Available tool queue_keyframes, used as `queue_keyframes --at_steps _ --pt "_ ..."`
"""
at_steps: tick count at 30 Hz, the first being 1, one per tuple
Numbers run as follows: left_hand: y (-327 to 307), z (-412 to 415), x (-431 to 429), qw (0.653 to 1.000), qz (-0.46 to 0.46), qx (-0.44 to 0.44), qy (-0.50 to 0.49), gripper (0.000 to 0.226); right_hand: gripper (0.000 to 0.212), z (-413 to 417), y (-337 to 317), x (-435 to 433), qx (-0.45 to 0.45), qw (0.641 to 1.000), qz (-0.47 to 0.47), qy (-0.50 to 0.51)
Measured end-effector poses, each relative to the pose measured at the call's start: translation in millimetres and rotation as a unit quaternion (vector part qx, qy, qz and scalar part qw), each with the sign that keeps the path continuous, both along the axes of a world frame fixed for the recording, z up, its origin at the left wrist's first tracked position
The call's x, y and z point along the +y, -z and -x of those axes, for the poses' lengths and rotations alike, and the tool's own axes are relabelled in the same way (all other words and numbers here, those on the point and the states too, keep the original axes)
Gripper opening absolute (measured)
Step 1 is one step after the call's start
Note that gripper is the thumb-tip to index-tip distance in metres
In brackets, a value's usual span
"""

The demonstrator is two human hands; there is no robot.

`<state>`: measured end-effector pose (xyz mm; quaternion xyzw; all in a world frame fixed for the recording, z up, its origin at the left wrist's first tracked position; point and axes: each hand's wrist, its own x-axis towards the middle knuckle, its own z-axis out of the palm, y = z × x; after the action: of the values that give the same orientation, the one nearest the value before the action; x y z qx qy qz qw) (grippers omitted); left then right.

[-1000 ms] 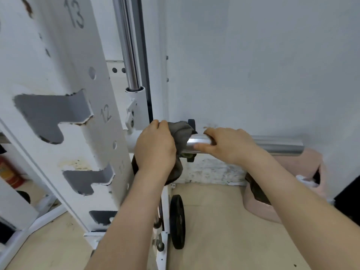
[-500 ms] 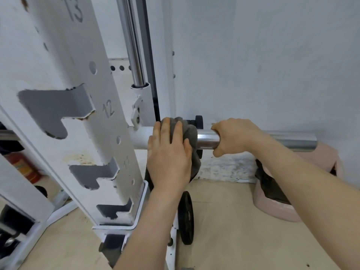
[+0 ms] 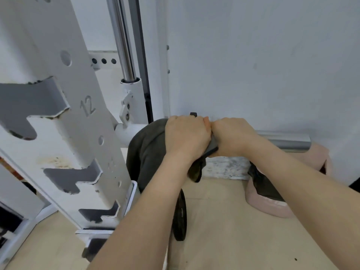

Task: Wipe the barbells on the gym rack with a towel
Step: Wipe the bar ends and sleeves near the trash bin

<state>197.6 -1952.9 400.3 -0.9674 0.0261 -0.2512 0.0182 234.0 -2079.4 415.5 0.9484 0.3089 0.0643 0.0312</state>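
We are wiping the barbell's chrome sleeve (image 3: 288, 142), lying level beside the white rack upright (image 3: 78, 123). Our left hand (image 3: 187, 137) is clamping the grey towel (image 3: 148, 152) around it; our right hand (image 3: 231, 136) is gripping bare metal, touching the left. Next, we judge, the towel is needing a slide toward the free end, the right hand yielding.

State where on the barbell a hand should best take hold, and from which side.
Probably the barbell's bare chrome sleeve, beyond the right hand, taken overhand from above and in front. It lies horizontal, round, close to the wall; the towel and left hand cover the inner part.
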Motion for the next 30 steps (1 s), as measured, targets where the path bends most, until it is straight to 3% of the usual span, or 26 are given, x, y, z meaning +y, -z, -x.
queue_keyframes --at_steps 2,6,8,10,14,16,17,18,19,20,21,22,23,24,25,27,28,29,30 --pt "16.3 9.7 10.9 0.997 0.033 -0.072 0.009 0.037 0.023 -2.7 1.0 0.9 -0.012 1.0 0.004 -0.006" --pt "32.4 27.8 20.4 0.992 0.073 -0.08 -0.063 0.04 0.034 -2.4 2.2 0.4 0.0 1.0 -0.021 0.006" --pt "23.8 18.0 8.3 0.989 0.094 -0.068 -0.09 0.038 0.03 -2.1 5.3 0.7 -0.025 0.998 -0.061 -0.011" --pt "17.0 5.2 -8.0 0.992 0.073 -0.056 -0.084 0.038 0.038 0.1 7.9 -3.5 -0.03 0.995 -0.089 -0.016" --pt "8.4 -9.0 -55.9 0.998 0.064 -0.011 -0.022 0.041 0.096 7.7 0.3 -69.6 0.023 0.99 0.003 0.137" --pt "9.0 -12.6 -95.0 0.998 0.056 -0.009 0.013 0.039 0.092 19.1 1.2 -113.2 0.051 0.97 -0.05 0.233" --pt "9.2 -13.6 -116.3 0.998 0.051 -0.014 0.044 0.037 0.083 26.5 3.9 -129.1 0.058 0.948 -0.158 0.269" --pt "10.3 -14.2 -134.6 0.996 0.048 -0.013 0.08 0.035 0.075 33.3 10.4 -140.9 0.061 0.898 -0.316 0.301" --pt "10.5 -13.6 -148.2 0.992 0.047 -0.009 0.118 0.033 0.067 39.8 20.1 -147.1 0.077 0.803 -0.496 0.321" --pt "12.1 -13.4 -155.3 0.987 0.045 0.0 0.153 0.033 0.06 47.8 29.1 -146.4 0.124 0.673 -0.654 0.322" --pt "13.6 -12.2 -154.9 0.982 0.045 0.012 0.183 0.036 0.051 56.4 35.7 -139.8 0.188 0.552 -0.755 0.3" --pt "14.2 -8.9 -146.6 0.976 0.042 0.021 0.211 0.041 0.042 64.1 42.2 -130.9 0.257 0.467 -0.804 0.265" --pt "14.8 -4.0 -132.6 0.972 0.043 0.023 0.228 0.047 0.038 70.7 47.5 -120.4 0.315 0.433 -0.813 0.228" --pt "17.3 1.7 -114.6 0.973 0.044 0.024 0.226 0.051 0.036 75.5 50.8 -109.0 0.345 0.447 -0.8 0.203" --pt "21.5 8.6 -94.3 0.977 0.043 0.023 0.206 0.055 0.031 78.6 52.2 -98.4 0.348 0.496 -0.773 0.189" --pt "28.5 25.3 -53.6 0.989 0.046 0.014 0.139 0.059 0.019 80.2 46.9 -82.5 0.265 0.655 -0.678 0.202" --pt "28.2 34.9 -37.3 0.993 0.054 0.018 0.103 0.06 0.015 78.4 41.0 -78.2 0.21 0.715 -0.629 0.221" --pt "25.7 43.2 -26.6 0.995 0.062 0.03 0.073 0.061 0.013 74.0 33.1 -75.7 0.159 0.746 -0.604 0.232" --pt "22.8 49.8 -21.4 0.996 0.069 0.041 0.047 0.061 0.009 70.0 21.5 -73.6 0.12 0.754 -0.609 0.215"
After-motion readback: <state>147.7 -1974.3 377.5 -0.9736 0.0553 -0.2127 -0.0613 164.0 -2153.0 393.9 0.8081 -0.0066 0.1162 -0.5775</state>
